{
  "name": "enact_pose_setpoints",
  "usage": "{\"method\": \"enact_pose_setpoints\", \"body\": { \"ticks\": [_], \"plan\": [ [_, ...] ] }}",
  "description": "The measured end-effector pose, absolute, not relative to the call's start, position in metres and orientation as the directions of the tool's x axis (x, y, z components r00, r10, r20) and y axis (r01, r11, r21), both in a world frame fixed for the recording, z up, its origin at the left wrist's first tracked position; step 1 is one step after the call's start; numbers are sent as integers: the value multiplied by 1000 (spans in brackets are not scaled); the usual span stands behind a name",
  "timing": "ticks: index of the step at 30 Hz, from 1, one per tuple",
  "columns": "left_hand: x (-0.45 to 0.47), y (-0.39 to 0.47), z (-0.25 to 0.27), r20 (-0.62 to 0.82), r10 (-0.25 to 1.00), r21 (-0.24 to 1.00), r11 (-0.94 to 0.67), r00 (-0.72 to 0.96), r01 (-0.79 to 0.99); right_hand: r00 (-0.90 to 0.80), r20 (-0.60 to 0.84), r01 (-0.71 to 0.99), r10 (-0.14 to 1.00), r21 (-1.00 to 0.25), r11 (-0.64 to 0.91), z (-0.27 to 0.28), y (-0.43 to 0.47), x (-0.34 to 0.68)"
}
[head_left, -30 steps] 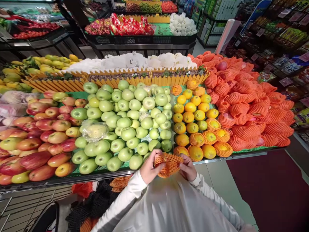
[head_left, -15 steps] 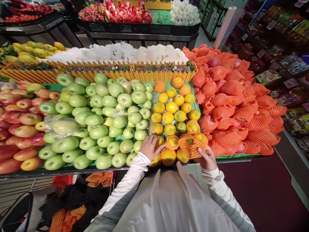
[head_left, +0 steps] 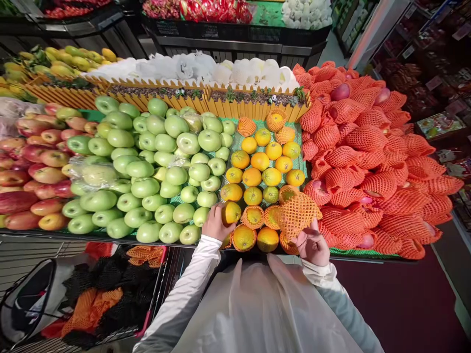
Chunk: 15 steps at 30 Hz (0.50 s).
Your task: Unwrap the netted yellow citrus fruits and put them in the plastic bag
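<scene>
The left hand [head_left: 215, 224] has its grip curled around 1 orange [head_left: 233, 212] beside the green apples [head_left: 176, 175]; the right hand [head_left: 313, 245] pinches a foam net [head_left: 300, 213] by its edge, probably keeping it spread.

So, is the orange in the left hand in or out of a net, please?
Out: the orange in the left hand shows only bare peel on its visible side.

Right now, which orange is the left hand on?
The bare orange beside the green apples, with the left hand curled around it; no other orange is gripped.
</scene>
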<state>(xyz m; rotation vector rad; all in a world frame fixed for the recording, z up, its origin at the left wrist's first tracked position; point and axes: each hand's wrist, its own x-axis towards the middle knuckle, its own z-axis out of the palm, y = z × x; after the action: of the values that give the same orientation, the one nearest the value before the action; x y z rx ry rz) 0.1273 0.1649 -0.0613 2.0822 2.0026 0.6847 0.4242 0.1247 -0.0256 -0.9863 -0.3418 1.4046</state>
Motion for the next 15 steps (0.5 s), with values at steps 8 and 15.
{"method": "enact_pose_setpoints", "body": {
  "ticks": [8, 15],
  "plan": [
    [160, 148, -25, 113, 975, 984, -83, -189, 158, 40, 47, -249, 998, -967, 55, -30, 135, 401],
    [189, 146, -7, 138, 962, 932, -207, 237, 298, -298, 163, -8, 941, -986, 168, -45, 127, 381]
  ]
}}
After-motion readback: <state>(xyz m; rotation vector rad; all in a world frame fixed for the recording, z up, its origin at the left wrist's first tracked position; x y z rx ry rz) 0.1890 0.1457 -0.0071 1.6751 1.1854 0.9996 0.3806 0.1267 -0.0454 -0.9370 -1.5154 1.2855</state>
